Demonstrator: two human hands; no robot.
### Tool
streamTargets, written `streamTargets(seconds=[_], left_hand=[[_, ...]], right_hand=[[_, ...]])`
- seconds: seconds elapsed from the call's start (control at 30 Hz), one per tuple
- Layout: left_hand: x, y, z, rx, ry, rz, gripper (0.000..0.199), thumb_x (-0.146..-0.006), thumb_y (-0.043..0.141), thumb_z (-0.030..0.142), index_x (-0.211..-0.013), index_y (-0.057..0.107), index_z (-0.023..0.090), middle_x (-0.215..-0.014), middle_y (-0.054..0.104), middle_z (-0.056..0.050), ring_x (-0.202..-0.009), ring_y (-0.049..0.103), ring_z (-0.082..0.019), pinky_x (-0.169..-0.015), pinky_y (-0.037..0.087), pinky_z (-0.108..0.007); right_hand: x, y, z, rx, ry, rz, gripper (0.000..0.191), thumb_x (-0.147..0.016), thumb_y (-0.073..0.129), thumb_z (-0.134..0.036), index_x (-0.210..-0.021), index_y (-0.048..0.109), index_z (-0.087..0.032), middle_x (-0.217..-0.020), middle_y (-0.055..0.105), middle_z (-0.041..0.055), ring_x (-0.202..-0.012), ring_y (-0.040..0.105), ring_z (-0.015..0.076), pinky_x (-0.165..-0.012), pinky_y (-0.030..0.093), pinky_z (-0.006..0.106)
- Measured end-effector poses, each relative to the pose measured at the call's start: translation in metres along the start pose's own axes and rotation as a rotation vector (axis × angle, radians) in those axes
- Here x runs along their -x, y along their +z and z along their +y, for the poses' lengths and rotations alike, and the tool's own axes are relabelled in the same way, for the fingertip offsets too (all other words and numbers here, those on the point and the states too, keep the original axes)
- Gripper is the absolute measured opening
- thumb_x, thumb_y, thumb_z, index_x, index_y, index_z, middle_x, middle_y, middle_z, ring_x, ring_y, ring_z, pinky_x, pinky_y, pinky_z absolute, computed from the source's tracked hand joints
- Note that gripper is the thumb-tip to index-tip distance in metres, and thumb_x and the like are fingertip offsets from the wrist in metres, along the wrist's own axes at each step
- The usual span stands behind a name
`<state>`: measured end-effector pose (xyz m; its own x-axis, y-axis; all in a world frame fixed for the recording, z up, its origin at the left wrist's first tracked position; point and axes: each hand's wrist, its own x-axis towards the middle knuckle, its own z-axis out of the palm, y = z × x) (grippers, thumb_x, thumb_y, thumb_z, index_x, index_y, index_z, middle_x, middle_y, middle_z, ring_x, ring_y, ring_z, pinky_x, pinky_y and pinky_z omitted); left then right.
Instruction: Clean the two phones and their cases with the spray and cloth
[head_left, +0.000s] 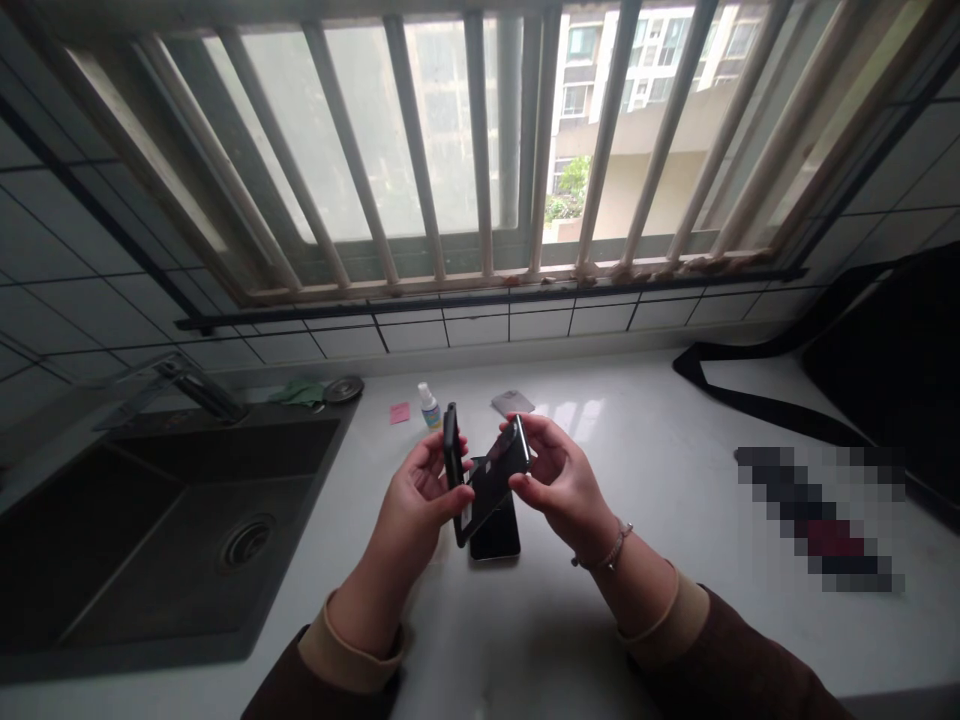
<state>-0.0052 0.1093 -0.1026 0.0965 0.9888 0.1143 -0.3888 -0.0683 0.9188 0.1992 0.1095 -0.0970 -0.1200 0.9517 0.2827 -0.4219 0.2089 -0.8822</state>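
Note:
My left hand [426,488] is closed around a black phone case [452,445], seen nearly edge-on and standing upright. In my right hand [559,480], fingers and thumb grip the edges of a dark phone [499,465] with a shiny rim. The phone leans away from the case at the top, and the two come together at their lower ends; whether they are joined there I cannot tell. Below them a second black phone [496,535] lies flat on the white counter [360,570], partly covered by the held pieces.
Behind my hands are a small spray bottle [428,405], a pink packet [400,413] and a grey flat packet [513,402]. A dark sink [225,630] with a faucet [199,390] is at left. A black bag [885,350] with its strap lies right, near a pixelated item [821,520].

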Motion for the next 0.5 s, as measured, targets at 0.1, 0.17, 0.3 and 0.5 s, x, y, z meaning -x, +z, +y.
streamTargets(seconds=[0.1, 0.17, 0.3, 0.5], left_hand=[[-0.002, -0.001, 0.006, 0.062, 0.094, 0.104, 0.066, -0.070, 0.099, 0.044, -0.125, 0.074, 0.019, -0.120, 0.072, -0.010, -0.100, 0.070, -0.020, -0.093, 0.060, -0.030], [-0.003, 0.001, 0.013, 0.147, 0.103, 0.165, 0.057, -0.080, 0.089, 0.051, -0.125, 0.075, 0.018, -0.118, 0.073, -0.010, -0.099, 0.070, -0.021, -0.088, 0.062, -0.030], [-0.006, 0.007, 0.024, 0.316, -0.062, 0.275, 0.043, -0.093, 0.067, 0.045, -0.121, 0.077, 0.013, -0.118, 0.078, -0.014, -0.104, 0.074, -0.025, -0.088, 0.065, -0.037], [0.001, 0.009, 0.023, 0.206, -0.445, 0.090, 0.033, -0.095, 0.074, 0.039, -0.113, 0.080, 0.012, -0.116, 0.080, -0.018, -0.093, 0.079, -0.027, -0.088, 0.065, -0.041]], right_hand=[[-0.003, -0.005, 0.005, 0.003, -0.024, 0.124, 0.066, -0.075, 0.094, -0.049, -0.130, 0.066, -0.025, -0.129, 0.068, 0.0115, -0.116, 0.067, 0.0289, -0.101, 0.059, 0.046], [-0.006, -0.008, 0.009, -0.026, -0.028, 0.200, 0.064, -0.078, 0.091, -0.051, -0.130, 0.066, -0.025, -0.126, 0.069, 0.0104, -0.112, 0.069, 0.0277, -0.102, 0.059, 0.047], [-0.012, -0.009, 0.011, -0.082, 0.049, 0.327, 0.054, -0.083, 0.086, -0.053, -0.123, 0.067, -0.022, -0.118, 0.067, 0.0077, -0.098, 0.070, 0.0229, -0.098, 0.063, 0.048], [-0.017, -0.009, 0.006, -0.064, 0.108, 0.486, 0.051, -0.081, 0.085, -0.057, -0.113, 0.065, -0.022, -0.119, 0.062, 0.0070, -0.106, 0.065, 0.0237, -0.091, 0.068, 0.046]])
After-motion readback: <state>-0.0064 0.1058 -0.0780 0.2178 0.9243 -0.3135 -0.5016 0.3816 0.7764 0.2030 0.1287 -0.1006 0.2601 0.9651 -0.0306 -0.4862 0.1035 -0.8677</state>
